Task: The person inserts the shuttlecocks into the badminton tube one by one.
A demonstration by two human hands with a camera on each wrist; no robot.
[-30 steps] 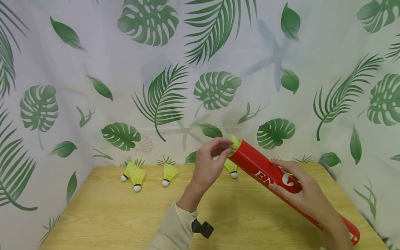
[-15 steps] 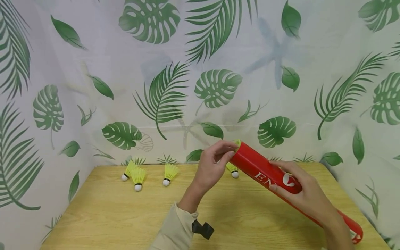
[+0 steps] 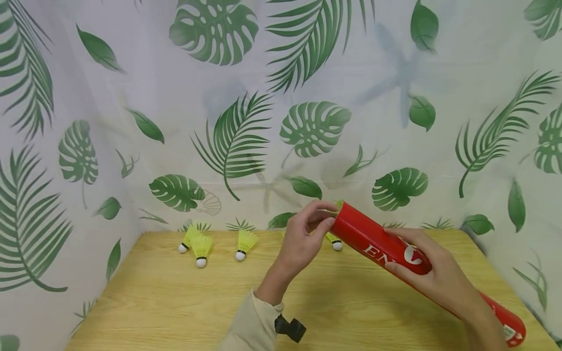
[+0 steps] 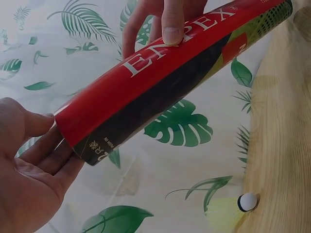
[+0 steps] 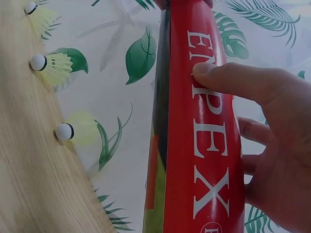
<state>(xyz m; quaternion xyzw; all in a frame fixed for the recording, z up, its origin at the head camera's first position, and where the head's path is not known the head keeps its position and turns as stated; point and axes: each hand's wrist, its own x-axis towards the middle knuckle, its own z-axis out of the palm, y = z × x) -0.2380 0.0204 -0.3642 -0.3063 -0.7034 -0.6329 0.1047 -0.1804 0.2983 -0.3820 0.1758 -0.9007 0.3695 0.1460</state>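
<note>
A long red tube (image 3: 366,239) with white lettering is tilted in the air, its mouth up and to the left. My right hand (image 3: 439,278) grips it around the middle, thumb on the near side; in the right wrist view the thumb lies over the lettering. My left hand (image 3: 305,239) is at the mouth, thumb at the rim and fingers (image 4: 48,150) reaching into the opening. A little yellow skirt of a shuttlecock (image 3: 339,204) shows at the rim, behind the left fingertips; the rest of it is hidden inside.
Several yellow shuttlecocks with white heads lie along the back of the wooden table (image 3: 197,302): an overlapping pair (image 3: 201,248) at left, a single one (image 3: 244,243), and one (image 3: 336,242) behind the tube. A leaf-print cloth (image 3: 263,122) hangs behind the table.
The shuttlecock at the mouth has gone deeper into the tube, with less yellow showing. The left fingers have followed it to the rim. The right hand keeps its grip.
</note>
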